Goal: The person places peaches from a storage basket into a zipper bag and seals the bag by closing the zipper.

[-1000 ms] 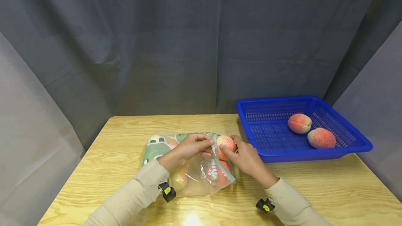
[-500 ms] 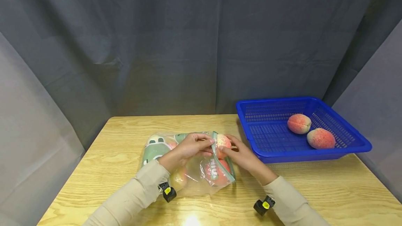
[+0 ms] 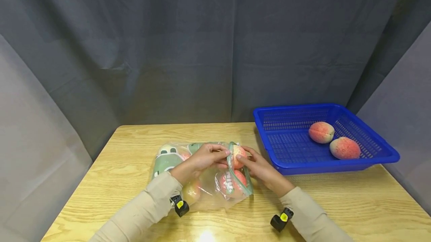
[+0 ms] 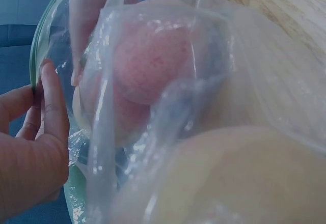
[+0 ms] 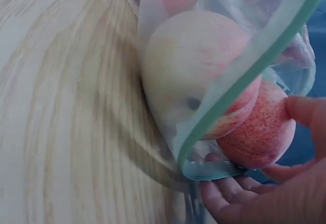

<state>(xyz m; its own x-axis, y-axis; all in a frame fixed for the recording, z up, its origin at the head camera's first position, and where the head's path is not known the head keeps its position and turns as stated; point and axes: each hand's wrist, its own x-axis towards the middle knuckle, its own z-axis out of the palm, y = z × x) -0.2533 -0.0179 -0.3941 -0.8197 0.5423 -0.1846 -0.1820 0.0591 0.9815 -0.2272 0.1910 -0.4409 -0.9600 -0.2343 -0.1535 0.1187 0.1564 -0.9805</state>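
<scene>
One wood-grain table | dark grey curtain behind | left hand pinches bag rim | right hand grips peach

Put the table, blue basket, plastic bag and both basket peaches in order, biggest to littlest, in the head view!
1. Table
2. Blue basket
3. Plastic bag
4. Back peach and front peach: nearly alike, and nearness may fool us, so unranked.
</scene>
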